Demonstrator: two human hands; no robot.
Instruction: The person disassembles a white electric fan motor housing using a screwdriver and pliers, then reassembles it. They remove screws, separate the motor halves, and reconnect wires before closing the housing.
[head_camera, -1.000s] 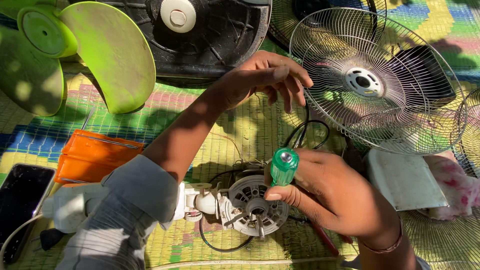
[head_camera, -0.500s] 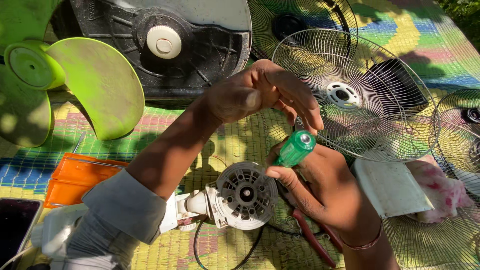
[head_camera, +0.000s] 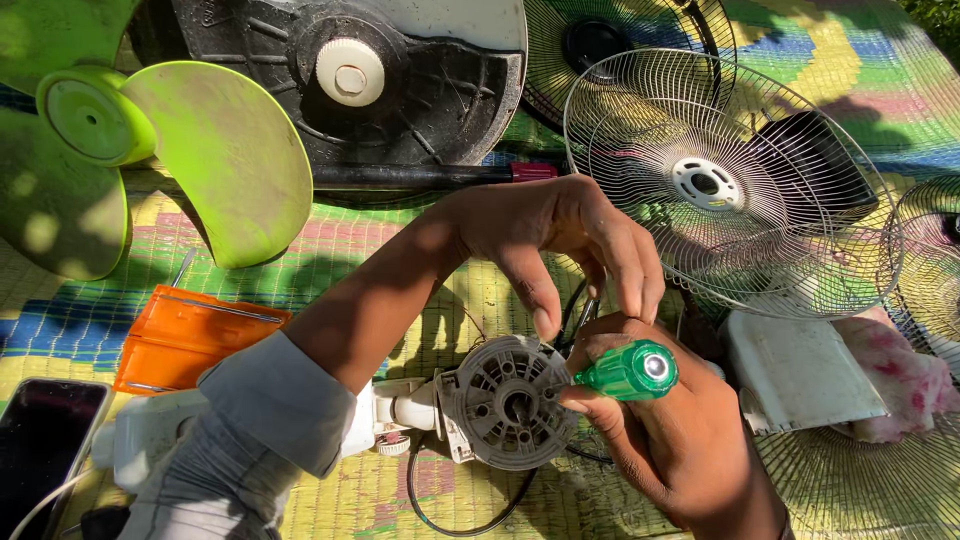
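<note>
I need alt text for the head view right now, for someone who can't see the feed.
A person's right hand holds a green-handled screwdriver against a grey fan motor on a woven mat, while the left hand reaches over it, fingertips at the motor's edge. Around lie a green fan blade, wire fan guards, an orange case and a phone.

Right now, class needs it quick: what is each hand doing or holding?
Left hand: holds nothing, fingers curled down, thumb tip at the grey fan motor.
Right hand: closed around a green-handled screwdriver.
</note>
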